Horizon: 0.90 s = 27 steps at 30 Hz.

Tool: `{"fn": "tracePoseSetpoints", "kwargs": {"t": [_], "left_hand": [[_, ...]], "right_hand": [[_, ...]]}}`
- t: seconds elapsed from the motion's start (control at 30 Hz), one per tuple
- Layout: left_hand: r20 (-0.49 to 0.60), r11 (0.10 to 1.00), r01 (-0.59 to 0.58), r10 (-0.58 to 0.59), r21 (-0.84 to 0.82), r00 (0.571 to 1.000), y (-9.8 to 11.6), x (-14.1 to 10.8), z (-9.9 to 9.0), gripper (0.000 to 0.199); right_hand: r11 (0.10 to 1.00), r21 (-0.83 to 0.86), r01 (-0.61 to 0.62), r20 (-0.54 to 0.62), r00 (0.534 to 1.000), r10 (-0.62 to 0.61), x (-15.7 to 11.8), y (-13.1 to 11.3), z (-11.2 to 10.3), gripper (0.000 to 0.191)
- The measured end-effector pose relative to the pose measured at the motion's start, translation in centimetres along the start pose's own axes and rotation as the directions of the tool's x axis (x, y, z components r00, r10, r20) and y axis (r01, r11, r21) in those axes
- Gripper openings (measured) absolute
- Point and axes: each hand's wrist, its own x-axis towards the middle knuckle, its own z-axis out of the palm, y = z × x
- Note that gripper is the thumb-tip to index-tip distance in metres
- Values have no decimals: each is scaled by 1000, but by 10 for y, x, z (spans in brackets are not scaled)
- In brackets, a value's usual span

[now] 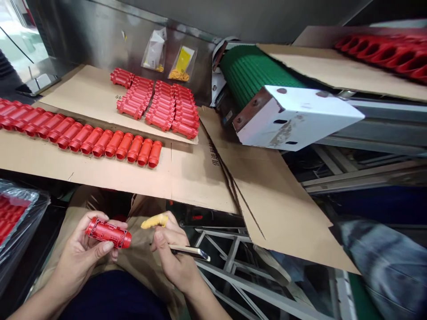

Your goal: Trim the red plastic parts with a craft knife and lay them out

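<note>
Red cylinder (108,233) in left hand (96,242)

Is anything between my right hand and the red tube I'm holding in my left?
Nothing visible stands between your right hand, which holds a slim tool, and the red tube; just an open gap. The thumb of your left hand touches its near edge.

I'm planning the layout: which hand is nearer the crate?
Left. The left hand is to the right of the crate, holding a red part; the right hand is farther right.
</note>
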Motion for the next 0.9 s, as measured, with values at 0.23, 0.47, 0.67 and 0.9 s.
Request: {"fn": "tracePoseSetpoints", "kwargs": {"t": [0.23,0.47,0.67,0.9], "left_hand": [[375,956,-161,59,247,925,0,23,-7,39],[304,773,-453,345,445,888,56,56,13,40],[456,187,-671,602,717,655,158,152,40,31],[522,-276,-449,562,850,642,247,310,95,18]], "right_hand": [[568,466,-678,605,713,355,3,3,10,72],[874,-386,-296,-230,948,220,74,-8,-53,34],[748,-599,-286,-271,951,146,138,6,-48,24],[794,-586,-161,-247,969,14,117,22,-56,22]]}}
